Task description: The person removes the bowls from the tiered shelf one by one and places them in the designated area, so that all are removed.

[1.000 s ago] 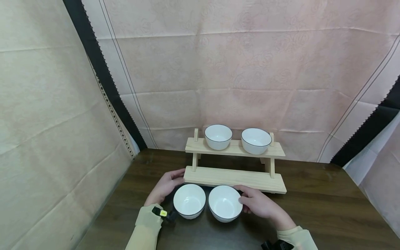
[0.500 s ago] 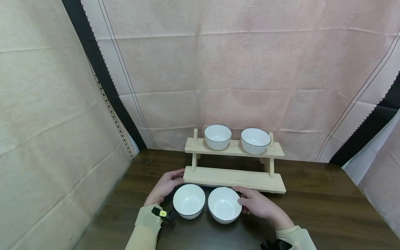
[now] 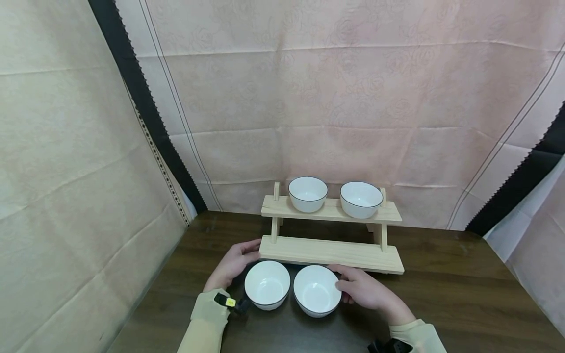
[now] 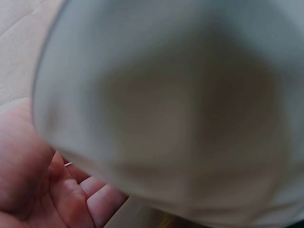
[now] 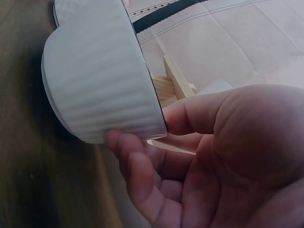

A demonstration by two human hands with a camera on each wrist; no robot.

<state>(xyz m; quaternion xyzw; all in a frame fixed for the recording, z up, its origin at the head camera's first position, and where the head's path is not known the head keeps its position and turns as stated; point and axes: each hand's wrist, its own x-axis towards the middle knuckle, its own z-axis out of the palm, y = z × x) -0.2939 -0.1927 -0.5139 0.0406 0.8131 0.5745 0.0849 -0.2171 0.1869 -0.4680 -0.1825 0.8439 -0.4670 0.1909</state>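
A white bowl with a dark rim (image 3: pixel 317 291) stands in front of the wooden rack, and my right hand (image 3: pixel 364 289) grips its right side. The thumb lies at the rim and the fingers curl against the ribbed outer wall of the bowl (image 5: pixel 102 76) in the right wrist view. A second white bowl (image 3: pixel 267 285) stands just left of it. Beyond that bowl, my left hand (image 3: pixel 236 262) reaches to the left end of the rack's lower shelf (image 3: pixel 326 250), fingertips at its edge. A blurred bowl (image 4: pixel 166 118) hides much of the left wrist view.
Two more white bowls, a left one (image 3: pixel 308 194) and a right one (image 3: pixel 361 199), stand on the upper shelf (image 3: pixel 333 208). The rack is on a dark wooden table (image 3: pixel 450 274). Pale cloth (image 3: pixel 344 98) hangs behind the table and at its sides.
The right front bowl has shifted very slightly toward me with my right hand on it. My left hand, the rack and the other bowls look unmoved.
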